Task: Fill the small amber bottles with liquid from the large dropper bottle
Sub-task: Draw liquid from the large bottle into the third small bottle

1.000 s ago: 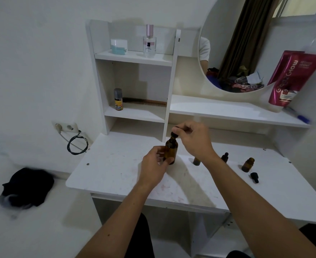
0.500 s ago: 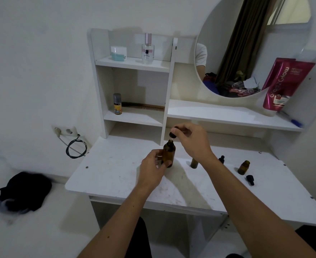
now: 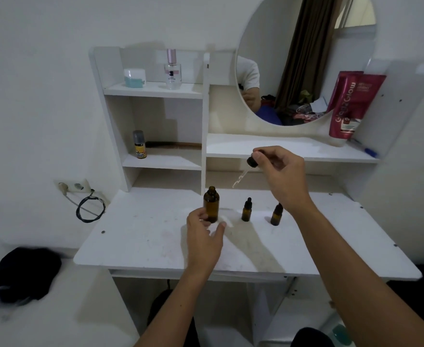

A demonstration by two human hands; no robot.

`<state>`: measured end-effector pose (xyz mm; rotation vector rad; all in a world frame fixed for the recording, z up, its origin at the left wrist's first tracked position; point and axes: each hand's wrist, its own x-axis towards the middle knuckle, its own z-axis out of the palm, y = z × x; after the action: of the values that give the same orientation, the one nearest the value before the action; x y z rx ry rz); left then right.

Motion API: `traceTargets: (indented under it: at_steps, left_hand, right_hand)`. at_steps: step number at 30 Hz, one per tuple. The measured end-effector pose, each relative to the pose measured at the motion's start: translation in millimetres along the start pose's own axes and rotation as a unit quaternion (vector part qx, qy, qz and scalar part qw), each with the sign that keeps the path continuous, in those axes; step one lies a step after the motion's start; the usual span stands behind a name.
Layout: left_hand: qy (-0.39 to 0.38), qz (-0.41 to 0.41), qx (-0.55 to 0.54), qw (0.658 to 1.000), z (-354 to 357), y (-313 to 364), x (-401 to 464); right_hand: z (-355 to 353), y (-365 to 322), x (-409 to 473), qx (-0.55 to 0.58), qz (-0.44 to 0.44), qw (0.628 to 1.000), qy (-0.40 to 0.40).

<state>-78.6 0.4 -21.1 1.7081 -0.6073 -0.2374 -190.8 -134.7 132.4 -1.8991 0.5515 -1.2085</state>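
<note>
The large amber dropper bottle [image 3: 211, 207] stands uncapped and upright on the white vanity table [image 3: 140, 241]. My left hand [image 3: 204, 236] is just in front of it, fingers spread, thumb touching its lower side. My right hand [image 3: 279, 175] holds the black-capped dropper [image 3: 246, 172] up in the air to the right of the bottle, its glass tube pointing down-left. Two small amber bottles stand on the table: one capped [image 3: 246, 210], the other [image 3: 277, 214] partly behind my right wrist.
The white shelf unit [image 3: 153, 90] at the back holds a jar, a perfume bottle, a small can and a comb. A round mirror [image 3: 306, 58] and a red tube [image 3: 351, 106] sit back right. A wall socket with cable [image 3: 80, 196] is left.
My right hand lifted the dropper out of the large bottle and carried it up and right. My left hand loosened its hold and slid down in front of the bottle. The camera moved closer.
</note>
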Motion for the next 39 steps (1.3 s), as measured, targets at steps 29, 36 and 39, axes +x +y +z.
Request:
traceTargets:
  at_steps: [29, 36, 39]
  left_hand:
    - [-0.213, 0.102, 0.055, 0.970, 214.5, 54.0, -22.6]
    - [-0.202, 0.120, 0.053, 0.971, 221.1, 49.6, -16.5]
    - [-0.202, 0.121, 0.048, 0.971, 222.0, 47.8, -16.4]
  right_hand:
    - [-157.3, 87.8, -23.3, -0.105, 0.085, 0.983, 0.122]
    - [-148.3, 103.7, -22.3, -0.130, 0.090, 0.985, 0.076]
    - [-145.8, 108.7, -23.1, -0.135, 0.106, 0.983, 0.062]
